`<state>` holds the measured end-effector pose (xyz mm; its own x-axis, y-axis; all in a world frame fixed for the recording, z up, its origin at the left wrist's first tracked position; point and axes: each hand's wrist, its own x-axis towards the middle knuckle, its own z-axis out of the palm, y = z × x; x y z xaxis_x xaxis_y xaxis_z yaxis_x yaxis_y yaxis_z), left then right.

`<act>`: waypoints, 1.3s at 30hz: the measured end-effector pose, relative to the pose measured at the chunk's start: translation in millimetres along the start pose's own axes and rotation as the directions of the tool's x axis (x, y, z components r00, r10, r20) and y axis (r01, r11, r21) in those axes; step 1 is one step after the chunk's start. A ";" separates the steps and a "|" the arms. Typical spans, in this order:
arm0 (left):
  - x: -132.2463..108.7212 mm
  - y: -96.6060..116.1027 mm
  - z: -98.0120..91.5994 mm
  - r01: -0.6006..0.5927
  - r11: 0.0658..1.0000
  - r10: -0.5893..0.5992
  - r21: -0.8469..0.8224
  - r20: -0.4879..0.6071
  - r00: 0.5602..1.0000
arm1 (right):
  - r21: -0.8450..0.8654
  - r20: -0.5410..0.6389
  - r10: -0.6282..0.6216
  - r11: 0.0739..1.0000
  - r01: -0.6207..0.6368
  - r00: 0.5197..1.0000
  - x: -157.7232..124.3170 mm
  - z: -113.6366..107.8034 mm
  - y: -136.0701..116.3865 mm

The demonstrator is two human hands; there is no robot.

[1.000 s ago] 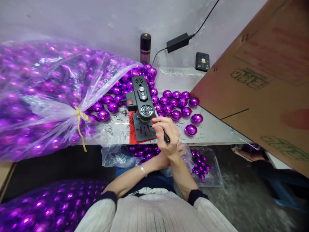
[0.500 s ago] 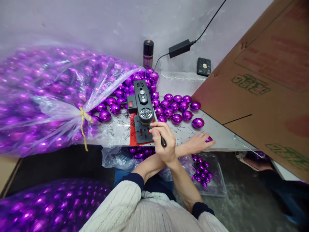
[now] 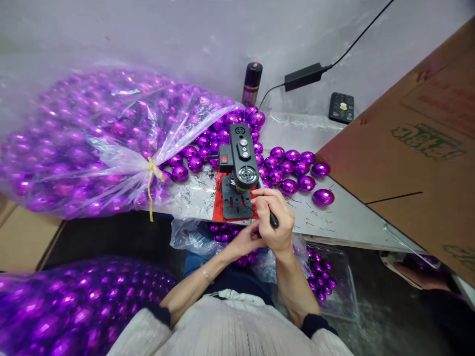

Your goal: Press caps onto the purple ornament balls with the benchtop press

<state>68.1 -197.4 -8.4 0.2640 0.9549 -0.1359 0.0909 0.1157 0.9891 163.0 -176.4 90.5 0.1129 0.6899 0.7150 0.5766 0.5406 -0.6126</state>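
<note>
While the left hand (image 3: 245, 242) sits low in the centre of the frame, by a crumpled clear plastic bag (image 3: 190, 240) holding small shiny purple balls (image 3: 224, 233), its fingertips are partly hidden at the other hand (whether they pinch anything, I cannot tell). The right hand (image 3: 277, 217), just above, grasps a slender tool with a black handle (image 3: 273, 220) pen-fashion, presumably for fine control, its grey shaft angled toward a small black machine (image 3: 245, 153) at mid-frame. Under that lies a flat red sheet (image 3: 218, 200), perhaps shielding the white tabletop (image 3: 308, 212). Faceted shiny purple baubles (image 3: 323, 197) lie right of centre, seemingly for easy reach. At upper left bulges a translucent plastic sack (image 3: 111, 111), its gathered neck tied with yellow ribbon (image 3: 150, 190), likely to contain its baubles.
</note>
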 end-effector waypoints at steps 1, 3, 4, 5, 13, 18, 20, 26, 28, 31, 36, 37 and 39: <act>-6.9 -3.7 -21.5 0.062 0.998 -0.062 -0.033 0.000 0.998 | -0.002 -0.001 -0.007 1.000 0.007 1.000 0.1 -0.2 0.3; -15.3 -8.3 -59.8 0.239 0.869 -0.226 -0.434 0.084 0.971 | -0.002 -0.007 -0.019 1.000 0.019 1.000 -0.3 0.0 1.1; -16.4 -9.1 -75.3 0.287 0.742 -0.285 -0.605 0.102 0.953 | -0.001 -0.014 -0.023 1.000 0.023 1.000 -0.7 0.4 1.5; -15.4 -8.8 -88.0 0.292 0.624 -0.330 -0.725 0.094 0.939 | 0.000 -0.021 -0.025 1.000 0.025 0.999 -1.1 0.9 1.9; 16.0 3.8 -111.1 0.235 0.422 -0.467 -0.875 0.012 0.884 | -0.011 -0.048 -0.018 1.000 0.018 0.999 -3.5 3.7 2.9; 23.2 7.4 -108.1 0.245 0.419 -0.490 -0.874 0.010 0.872 | -0.017 -0.053 -0.032 0.999 0.031 0.998 -4.3 3.7 4.2; 25.2 7.7 -108.5 0.219 0.403 -0.494 -0.889 -0.010 0.869 | -0.019 -0.052 -0.031 0.999 0.030 0.998 -4.9 3.4 5.0; 28.8 -2.0 -111.3 0.319 0.500 -0.474 -0.805 0.055 0.879 | -0.025 -0.040 -0.033 0.999 0.032 0.999 -4.6 3.2 5.2; 29.7 -5.1 -111.7 0.344 0.546 -0.458 -0.764 0.072 0.886 | -0.024 -0.042 -0.040 0.999 0.039 0.998 -3.8 3.4 4.6; 31.9 -5.5 -110.9 0.283 0.587 -0.421 -0.759 0.012 0.907 | -0.026 -0.041 -0.047 0.999 0.046 0.998 -3.0 3.4 4.0; 37.6 -4.6 -104.7 0.226 0.648 -0.382 -0.728 -0.053 0.923 | -0.026 -0.044 -0.048 0.999 0.047 0.998 -4.1 3.1 5.1; 38.8 -5.3 -102.3 0.205 0.687 -0.365 -0.697 -0.088 0.927 | -0.026 -0.044 -0.049 0.999 0.047 0.998 -4.4 3.1 5.4; 41.5 -7.1 -96.5 0.141 0.779 -0.314 -0.611 -0.184 0.931 | -0.031 -0.042 -0.050 0.998 0.048 0.998 -5.0 3.1 6.1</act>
<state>-14.3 -132.2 -15.6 0.0403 0.9036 -0.4265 -0.4785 0.3921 0.7857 163.5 -175.1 82.1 0.1179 0.6414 0.7581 0.6066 0.5579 -0.5663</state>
